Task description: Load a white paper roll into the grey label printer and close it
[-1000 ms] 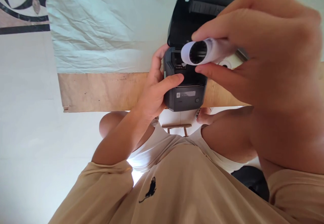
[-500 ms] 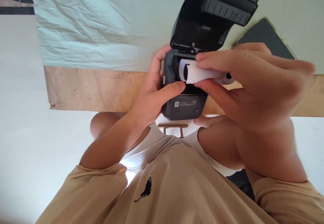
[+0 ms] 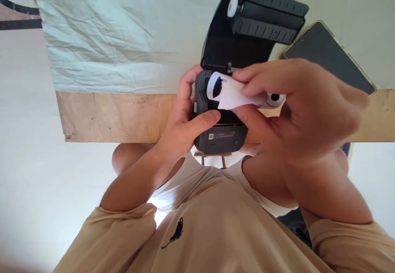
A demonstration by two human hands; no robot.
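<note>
Over the near edge of the surface [image 3: 123, 116], a black device [image 3: 220, 141] is gripped by the left hand [image 3: 182, 127], its left side wrapped by curled fingers, the thumb laid over its compartment [image 3: 230, 118]. The lid [image 3: 237, 46] is tipped open toward the far edge. A white paper roll [image 3: 237, 94] is pinched by the right hand [image 3: 311, 104], thumb and fingers parted only by its width. The roll is held above the compartment, leftward of that hand, its long axis set mostly parallel to the near edge, the right end slightly closer to it. Whether the compartment is touched cannot be told.
</note>
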